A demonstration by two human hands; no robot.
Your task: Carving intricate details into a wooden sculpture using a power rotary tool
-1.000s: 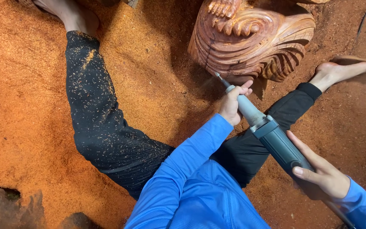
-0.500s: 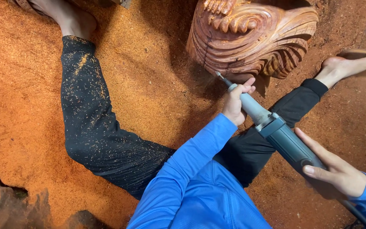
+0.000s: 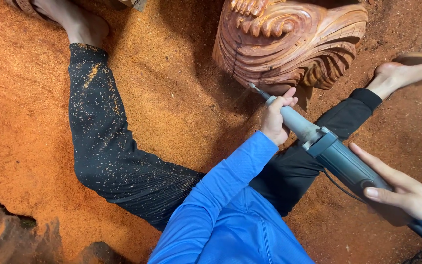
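Observation:
A reddish carved wooden sculpture (image 3: 294,41) with swirling grooves stands at the top of the view. A long grey and blue power carving tool (image 3: 328,149) points its thin bit at the sculpture's lower edge. My left hand (image 3: 277,117) grips the tool's slim front neck, close to the bit. My right hand (image 3: 406,193) holds the thick rear body of the tool at the lower right. Both arms wear bright blue sleeves.
I sit on ground covered in orange sawdust (image 3: 20,122), legs in black trousers (image 3: 108,151) spread either side of the sculpture, both feet bare. The tool's black cord (image 3: 340,188) trails at the lower right. A dark wooden piece (image 3: 6,234) lies at the bottom left.
The view has shifted slightly, so the sculpture and my hands sit a little further right and higher. My hands keep the same grip and the bit stays at the sculpture's lower edge.

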